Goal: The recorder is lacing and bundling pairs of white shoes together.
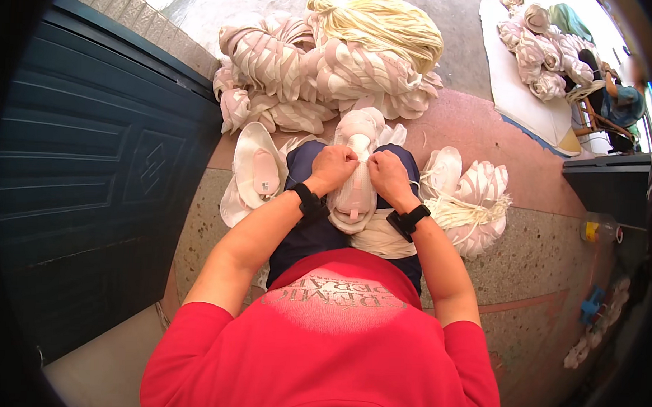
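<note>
On the lap of the seated person in the red shirt (pixel 328 347), a pale shoe upper (pixel 355 190) lies lengthwise, toe end toward the knees. Both hands are bunched tight on it: the left hand (pixel 334 164) closes in a fist on the upper's near-left edge, the right hand (pixel 386 170) pinches the opposite edge, knuckles almost touching across its middle. A thin white lace (pixel 413 183) runs out from the right hand's grip. Each wrist carries a black band (pixel 308 201). Just left of the upper, another pale shoe piece (pixel 259 172) rests on the floor, inside up. To the upper's right, a bundle of white laces (pixel 469 212) lies against more pink-striped pieces. Beyond the upper, a big heap of uppers (pixel 323 67) is topped with cream cord. Far right of it, another person (pixel 620 99) sits beside a second pile. A dark teal door (pixel 90 159) stands well left.
</note>
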### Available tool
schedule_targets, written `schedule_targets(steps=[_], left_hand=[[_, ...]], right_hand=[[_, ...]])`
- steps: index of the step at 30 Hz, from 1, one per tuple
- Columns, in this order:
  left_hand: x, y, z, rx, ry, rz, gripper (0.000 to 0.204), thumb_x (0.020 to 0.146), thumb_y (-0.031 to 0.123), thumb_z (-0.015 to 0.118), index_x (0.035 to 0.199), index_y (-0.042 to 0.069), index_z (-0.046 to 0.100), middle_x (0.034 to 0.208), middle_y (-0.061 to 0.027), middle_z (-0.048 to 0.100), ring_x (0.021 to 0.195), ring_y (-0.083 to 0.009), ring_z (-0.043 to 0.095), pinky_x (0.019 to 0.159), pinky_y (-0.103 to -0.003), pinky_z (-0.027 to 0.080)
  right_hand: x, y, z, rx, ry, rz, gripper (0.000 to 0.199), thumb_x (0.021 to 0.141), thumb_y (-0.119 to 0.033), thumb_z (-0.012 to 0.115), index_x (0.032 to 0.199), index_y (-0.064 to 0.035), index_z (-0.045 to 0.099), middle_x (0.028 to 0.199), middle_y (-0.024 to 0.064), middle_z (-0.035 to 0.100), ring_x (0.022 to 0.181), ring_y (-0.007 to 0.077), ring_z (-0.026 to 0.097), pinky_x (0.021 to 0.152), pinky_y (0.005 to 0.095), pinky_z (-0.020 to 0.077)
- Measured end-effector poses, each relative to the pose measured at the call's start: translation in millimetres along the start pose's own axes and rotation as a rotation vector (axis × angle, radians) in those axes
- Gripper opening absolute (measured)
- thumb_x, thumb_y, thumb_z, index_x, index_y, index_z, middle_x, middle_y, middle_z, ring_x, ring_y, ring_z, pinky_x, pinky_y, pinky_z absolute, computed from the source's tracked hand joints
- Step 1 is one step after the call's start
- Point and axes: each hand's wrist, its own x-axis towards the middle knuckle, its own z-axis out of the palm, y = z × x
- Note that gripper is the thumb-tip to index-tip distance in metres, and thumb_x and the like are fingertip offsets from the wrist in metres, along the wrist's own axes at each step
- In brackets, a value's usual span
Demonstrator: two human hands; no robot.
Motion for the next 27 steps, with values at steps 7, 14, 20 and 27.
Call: schedule_targets(steps=[7, 14, 20, 27], left_hand=[[5, -5, -1, -0.037, -0.03, -0.035, 0.018, 0.067, 0.024, 0.06, 0.075, 0.009, 0.066, 0.073, -0.0111, 0.062, 0.07, -0.026, 0.061, 0.063, -0.034, 0.047], [-1, -5, 0, -0.037, -0.02, -0.036, 0.02, 0.067, 0.026, 0.061, 0.075, 0.008, 0.065, 0.073, -0.0109, 0.063, 0.071, -0.0261, 0.06, 0.063, -0.034, 0.047], [3, -5, 2, -0.036, 0.04, -0.023, 0.019, 0.067, 0.023, 0.063, 0.073, 0.005, 0.065, 0.066, -0.0097, 0.062, 0.062, -0.021, 0.06, 0.058, -0.03, 0.046], [-2, -10, 1, 0.024, 0.09, 0.031, 0.018, 0.069, 0.028, 0.06, 0.071, 0.01, 0.064, 0.071, -0.0113, 0.062, 0.066, -0.0286, 0.06, 0.058, -0.036, 0.047]], right_hand=[[2, -4, 5, -0.083, 0.028, -0.05, 0.016, 0.078, -0.014, 0.049, 0.075, 0.0, 0.056, 0.078, 0.0156, 0.054, 0.079, 0.032, 0.051, 0.069, 0.0408, 0.043], [4, -1, -1, -0.096, -0.049, -0.132, 0.013, 0.075, -0.01, 0.049, 0.073, 0.0011, 0.056, 0.078, 0.0173, 0.054, 0.079, 0.033, 0.051, 0.069, 0.0411, 0.0431], [13, -15, 1, -0.353, -0.096, -0.248, 0.011, 0.065, -0.004, 0.057, 0.074, 0.0032, 0.057, 0.08, 0.0181, 0.054, 0.08, 0.0336, 0.053, 0.068, 0.042, 0.0446], [26, 6, 4, 0.016, -0.179, -0.158, 0.022, 0.073, -0.017, 0.051, 0.067, 0.0013, 0.061, 0.07, 0.0244, 0.056, 0.067, 0.0383, 0.056, 0.063, 0.0452, 0.044]])
